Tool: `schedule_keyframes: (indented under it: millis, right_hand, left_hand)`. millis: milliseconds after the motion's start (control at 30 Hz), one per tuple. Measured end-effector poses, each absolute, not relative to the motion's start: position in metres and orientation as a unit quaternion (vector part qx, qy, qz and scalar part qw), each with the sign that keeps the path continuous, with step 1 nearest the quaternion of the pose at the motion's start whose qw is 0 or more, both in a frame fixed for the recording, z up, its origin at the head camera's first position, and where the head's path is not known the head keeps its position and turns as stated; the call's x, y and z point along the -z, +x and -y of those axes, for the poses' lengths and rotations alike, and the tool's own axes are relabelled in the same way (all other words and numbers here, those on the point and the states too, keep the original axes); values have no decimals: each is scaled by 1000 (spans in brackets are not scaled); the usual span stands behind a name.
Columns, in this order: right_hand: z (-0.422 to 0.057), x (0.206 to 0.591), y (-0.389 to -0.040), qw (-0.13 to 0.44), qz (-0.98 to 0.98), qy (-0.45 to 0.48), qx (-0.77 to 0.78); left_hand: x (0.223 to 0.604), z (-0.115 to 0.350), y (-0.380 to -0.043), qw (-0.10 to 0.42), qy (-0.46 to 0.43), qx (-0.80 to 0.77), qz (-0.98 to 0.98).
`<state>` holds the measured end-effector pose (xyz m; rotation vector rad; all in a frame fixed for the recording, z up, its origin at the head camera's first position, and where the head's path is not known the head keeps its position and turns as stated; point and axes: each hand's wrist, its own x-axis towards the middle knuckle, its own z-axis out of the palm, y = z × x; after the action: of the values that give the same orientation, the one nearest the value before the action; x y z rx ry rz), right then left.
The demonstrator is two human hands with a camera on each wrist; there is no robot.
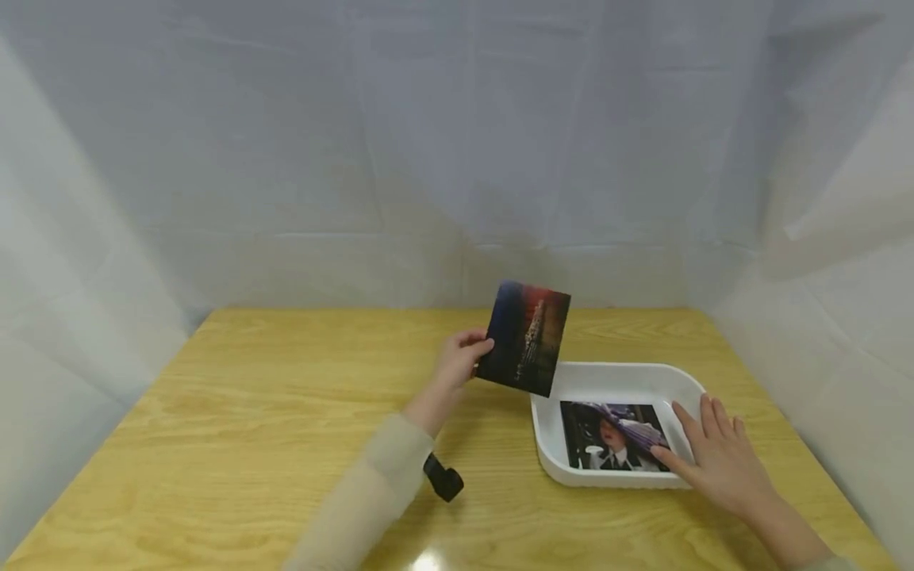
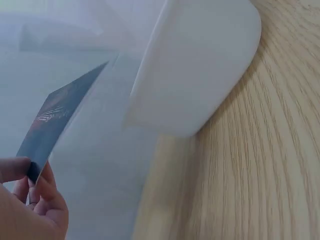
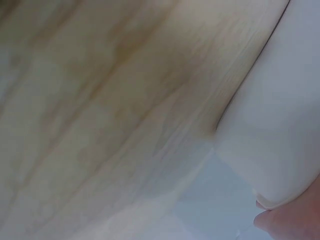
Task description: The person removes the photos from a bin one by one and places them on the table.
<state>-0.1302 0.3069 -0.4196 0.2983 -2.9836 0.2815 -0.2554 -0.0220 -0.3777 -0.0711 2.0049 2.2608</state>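
Note:
My left hand (image 1: pixel 457 361) pinches a dark photo print (image 1: pixel 527 337) by its left edge, thumb on the front. The print shows a pale tower-like shape against red and blue. It is held up at a tilt by the left rear corner of a white tray (image 1: pixel 620 373); the left wrist view shows the print (image 2: pixel 55 117) nearly edge-on. Inside the tray lies a second photo (image 1: pixel 617 438), of a person in a wide purple hat. My right hand (image 1: pixel 724 456) rests at the tray's right side, fingers spread, with thumb and forefinger reaching over the rim.
The tray stands on the right part of a wooden table (image 1: pixel 286 412). A black strap piece (image 1: pixel 444 478) shows by my left wrist. White sheeting (image 1: pixel 400 143) hangs behind the table and along both sides.

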Motion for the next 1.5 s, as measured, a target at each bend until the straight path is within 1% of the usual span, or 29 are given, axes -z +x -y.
schedule_keyframes:
  millis: [100, 400, 633, 767, 900, 1000, 1167, 1300, 1500]
  right_hand:
    - [-306, 419, -130, 57, 990, 93, -95]
    - [-303, 418, -130, 58, 989, 92, -98]
    - [-302, 418, -133, 58, 990, 93, -94]
    - [-302, 418, -133, 59, 989, 95, -94]
    - [-303, 418, -132, 60, 989, 97, -96]
    - [-303, 418, -131, 61, 989, 96, -98]
    - [-303, 418, -130, 57, 989, 96, -102]
    - [-303, 417, -129, 55, 989, 95, -103]
    - [-305, 416, -130, 55, 989, 94, -102]
  left_hand:
    - [380, 39, -255, 87, -45, -758, -645]
    - [402, 81, -263, 111, -69, -712, -689]
    - [413, 88, -273, 127, -62, -657, -740]
    - [417, 85, -274, 136, -37, -597, -790]
    - [420, 82, -274, 129, 6, -505, -853]
    - [421, 80, -274, 106, 42, -432, -895]
    - [423, 74, -274, 74, 75, -334, -937]
    - [423, 70, -275, 71, 82, -271, -956]
    - [420, 65, -276, 73, 76, -253, -962]
